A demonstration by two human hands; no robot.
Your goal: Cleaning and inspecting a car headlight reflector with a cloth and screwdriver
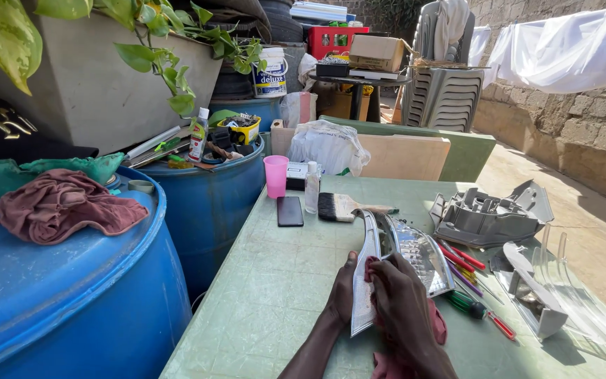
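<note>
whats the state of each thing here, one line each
left hand: gripping the lens edge
right hand: pressing a red cloth on the lens
headlight lens: propped on edge, held
paintbrush: lying flat
pink cup: upright
phone: flat, screen dark
screwdrivers: lying loose
grey housing: resting on the table, apart from the lens

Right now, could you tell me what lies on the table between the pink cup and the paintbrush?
In the head view, a small clear bottle stands between the pink cup and the paintbrush, with a black phone lying flat just in front.
</note>
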